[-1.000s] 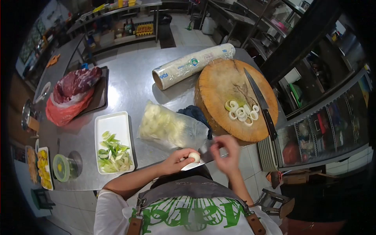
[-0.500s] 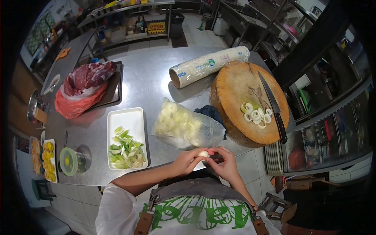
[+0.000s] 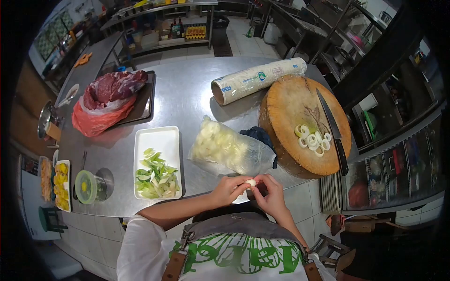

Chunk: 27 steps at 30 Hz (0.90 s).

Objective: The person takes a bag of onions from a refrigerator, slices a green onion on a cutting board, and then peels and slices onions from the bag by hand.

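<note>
My left hand (image 3: 230, 188) and my right hand (image 3: 269, 196) meet at the near edge of the steel table (image 3: 183, 98), both gripping a small white peeled onion (image 3: 251, 182) between the fingertips. Just beyond them lies a clear plastic bag of peeled white onions (image 3: 227, 149). To the right a round wooden chopping block (image 3: 304, 124) carries several onion rings (image 3: 314, 138) and a black-handled knife (image 3: 333, 132) along its right side.
A white tray (image 3: 157, 140) holds chopped green leek. A roll of cling film (image 3: 257, 79) lies at the back. Raw red meat (image 3: 110, 91) sits on a red bag and dark tray at left. A lidded container (image 3: 86, 186) and a yellow-food tray (image 3: 61, 183) stand far left.
My right hand came in from the right and closed onto the onion held by my left hand. The view has shifted slightly, so everything sits a little further right.
</note>
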Motion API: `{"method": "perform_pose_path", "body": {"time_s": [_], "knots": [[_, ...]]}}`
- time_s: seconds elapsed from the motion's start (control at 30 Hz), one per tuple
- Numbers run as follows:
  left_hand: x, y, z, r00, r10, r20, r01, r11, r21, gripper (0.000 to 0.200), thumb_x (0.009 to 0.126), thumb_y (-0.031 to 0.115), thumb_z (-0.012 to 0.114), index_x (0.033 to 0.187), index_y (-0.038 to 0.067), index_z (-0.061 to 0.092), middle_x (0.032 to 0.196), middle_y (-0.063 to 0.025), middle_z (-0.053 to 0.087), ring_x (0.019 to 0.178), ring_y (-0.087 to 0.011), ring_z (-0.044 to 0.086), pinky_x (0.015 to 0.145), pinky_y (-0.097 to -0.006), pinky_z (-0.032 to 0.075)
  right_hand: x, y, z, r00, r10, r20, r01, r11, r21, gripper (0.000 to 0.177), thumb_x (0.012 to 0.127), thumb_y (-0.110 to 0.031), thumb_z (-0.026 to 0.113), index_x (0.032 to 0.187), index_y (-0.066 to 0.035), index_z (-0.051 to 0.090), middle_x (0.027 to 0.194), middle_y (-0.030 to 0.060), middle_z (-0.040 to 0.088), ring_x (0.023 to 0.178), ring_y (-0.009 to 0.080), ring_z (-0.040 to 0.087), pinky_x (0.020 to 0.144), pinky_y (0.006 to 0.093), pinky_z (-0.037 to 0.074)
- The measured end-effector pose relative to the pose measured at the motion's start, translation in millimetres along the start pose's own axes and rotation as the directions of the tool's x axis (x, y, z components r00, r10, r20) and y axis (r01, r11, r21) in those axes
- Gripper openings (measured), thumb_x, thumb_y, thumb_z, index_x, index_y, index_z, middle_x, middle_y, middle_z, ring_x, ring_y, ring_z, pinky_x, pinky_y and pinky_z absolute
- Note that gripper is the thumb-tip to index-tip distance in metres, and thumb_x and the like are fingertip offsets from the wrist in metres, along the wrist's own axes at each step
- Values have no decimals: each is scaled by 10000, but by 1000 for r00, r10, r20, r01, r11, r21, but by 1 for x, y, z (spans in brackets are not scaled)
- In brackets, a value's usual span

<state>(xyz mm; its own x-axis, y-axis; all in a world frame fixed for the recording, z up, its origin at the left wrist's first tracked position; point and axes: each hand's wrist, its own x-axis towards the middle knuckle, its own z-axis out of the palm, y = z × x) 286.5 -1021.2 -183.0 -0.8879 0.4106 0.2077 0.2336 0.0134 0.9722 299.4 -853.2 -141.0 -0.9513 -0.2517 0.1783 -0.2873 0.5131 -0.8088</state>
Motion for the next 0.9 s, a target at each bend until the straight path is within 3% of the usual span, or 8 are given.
{"method": "perform_pose_path", "body": {"time_s": [0.23, 0.3, 0.53, 0.6, 0.7, 0.73, 0.8, 0.9], "knots": [[-2, -2, 1, 999, -46, 9, 46, 998, -50, 258, 889, 136, 511, 1090, -17, 566, 811, -93, 642, 645, -106, 593, 586, -240, 479, -3, -2, 12, 979, -105, -174, 99, 994, -45, 183, 710, -16, 623, 883, -7, 563, 769, 116, 549, 619, 233, 578, 552, 293, 470], [-1, -3, 3, 988, -140, 72, 157, 917, -367, 298, 927, 172, 451, 1163, 2, 520, 961, -83, 613, 789, -108, 588, 690, -235, 493, -3, -2, 11, 979, -100, -176, 92, 994, -53, 182, 711, -16, 619, 884, -7, 565, 771, 114, 551, 611, 233, 581, 545, 295, 472], [1, -9, 4, 917, -312, 248, 398, 685, -610, 379, 959, 264, 364, 1255, 33, 418, 1029, -80, 560, 907, -150, 573, 795, -277, 497, -3, -4, 13, 963, -168, -213, 152, 984, -93, 146, 706, -32, 627, 846, -4, 599, 751, 101, 597, 585, 206, 598, 532, 288, 479], [2, -10, 4, 847, -459, 267, 497, 505, -706, 349, 955, 264, 378, 1201, 28, 452, 1009, -86, 564, 839, -155, 590, 771, -286, 503, -3, -7, 12, 962, -145, -229, 138, 989, -46, 134, 705, -31, 627, 834, -4, 605, 731, 97, 604, 564, 200, 596, 524, 281, 477], [6, -3, -9, 821, -433, 371, 566, 540, -623, 291, 945, 258, 404, 1109, 36, 498, 977, -106, 572, 751, -162, 589, 696, -279, 495, 0, -7, -17, 937, 22, -350, -11, 999, 32, 81, 719, -15, 617, 799, -6, 610, 666, 77, 601, 538, 162, 586, 501, 256, 457], [7, 2, -9, 822, -448, 351, 565, 570, -596, 222, 929, 239, 444, 998, 41, 518, 876, -89, 572, 601, -133, 539, 566, -237, 445, 6, -9, -37, 913, 44, -407, -43, 999, 11, 65, 724, -11, 615, 789, -6, 611, 651, 71, 599, 542, 148, 585, 498, 247, 451], [7, -4, -11, 825, -415, 383, 564, 574, -594, 195, 918, 232, 467, 939, 43, 510, 836, -77, 557, 578, -122, 525, 539, -232, 425, 21, -3, -78, 841, -153, -519, 0, 959, -283, 57, 738, -11, 605, 794, -6, 610, 646, 78, 594, 537, 141, 582, 499, 237, 445], [6, -7, -13, 825, -401, 399, 565, 565, -601, 184, 898, 225, 503, 833, 53, 495, 768, -59, 535, 540, -118, 504, 505, -229, 399, 42, 1, -124, 802, -103, -588, -160, 912, -378, 60, 746, -22, 605, 800, 4, 607, 676, 97, 595, 534, 176, 588, 509, 252, 453]]}}
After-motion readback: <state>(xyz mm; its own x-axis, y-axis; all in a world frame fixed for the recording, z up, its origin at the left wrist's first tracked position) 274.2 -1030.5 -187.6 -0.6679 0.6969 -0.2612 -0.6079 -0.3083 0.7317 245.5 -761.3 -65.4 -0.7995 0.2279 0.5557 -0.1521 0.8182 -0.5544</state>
